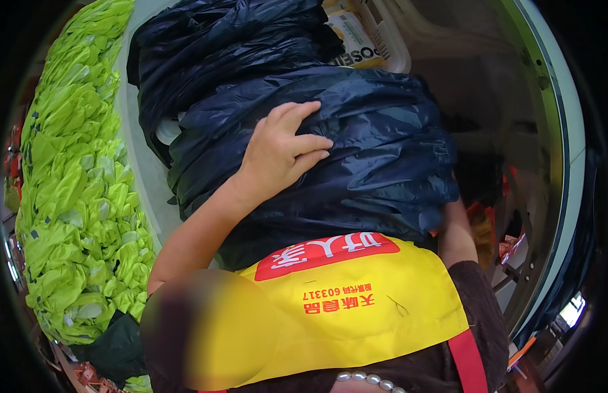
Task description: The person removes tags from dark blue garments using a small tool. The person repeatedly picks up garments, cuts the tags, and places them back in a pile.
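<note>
Rests left hand (278, 147), loosely parted and gripping nothing visible, left of middle atop dark blue bundle (376, 150) stretched left to right. Cannot tell right hand's grip, hidden at bundle's near right end.

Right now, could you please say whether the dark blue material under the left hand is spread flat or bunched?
Bunched: the dark blue material shows many gathered, ridged folds beneath the left hand.
</note>
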Demonstrator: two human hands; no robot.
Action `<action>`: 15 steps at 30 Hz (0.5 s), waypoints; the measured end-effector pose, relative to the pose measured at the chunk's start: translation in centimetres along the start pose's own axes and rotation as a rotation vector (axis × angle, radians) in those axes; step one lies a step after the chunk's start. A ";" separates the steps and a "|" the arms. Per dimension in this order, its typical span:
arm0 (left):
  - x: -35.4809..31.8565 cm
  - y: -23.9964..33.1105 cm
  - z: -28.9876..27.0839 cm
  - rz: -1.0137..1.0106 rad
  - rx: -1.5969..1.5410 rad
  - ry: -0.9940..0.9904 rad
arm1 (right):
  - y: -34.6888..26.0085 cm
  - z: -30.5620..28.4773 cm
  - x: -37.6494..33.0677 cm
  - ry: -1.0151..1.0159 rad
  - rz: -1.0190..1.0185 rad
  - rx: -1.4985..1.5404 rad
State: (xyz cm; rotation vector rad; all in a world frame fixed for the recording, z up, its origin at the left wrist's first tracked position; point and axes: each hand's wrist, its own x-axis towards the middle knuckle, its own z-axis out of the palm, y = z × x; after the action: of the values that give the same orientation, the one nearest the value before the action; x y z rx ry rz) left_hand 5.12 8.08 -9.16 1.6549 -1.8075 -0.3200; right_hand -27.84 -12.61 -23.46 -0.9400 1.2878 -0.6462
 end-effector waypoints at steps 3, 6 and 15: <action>-0.2 0.0 -0.1 -0.041 -0.063 0.013 | 3.0 1.1 0.0 -0.001 0.062 -0.222; 0.2 -0.3 -1.3 -0.012 -0.226 -0.134 | 4.6 1.8 0.8 -0.017 0.086 -0.320; 2.4 -12.9 -3.2 -0.656 0.168 -0.397 | 5.4 4.5 4.4 -0.110 0.112 -0.434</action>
State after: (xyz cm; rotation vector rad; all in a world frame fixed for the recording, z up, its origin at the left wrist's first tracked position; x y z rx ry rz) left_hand 17.35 4.40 -13.62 2.4185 -1.5257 -0.8496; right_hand -23.13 -12.61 -30.28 -1.2264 1.3974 -0.2242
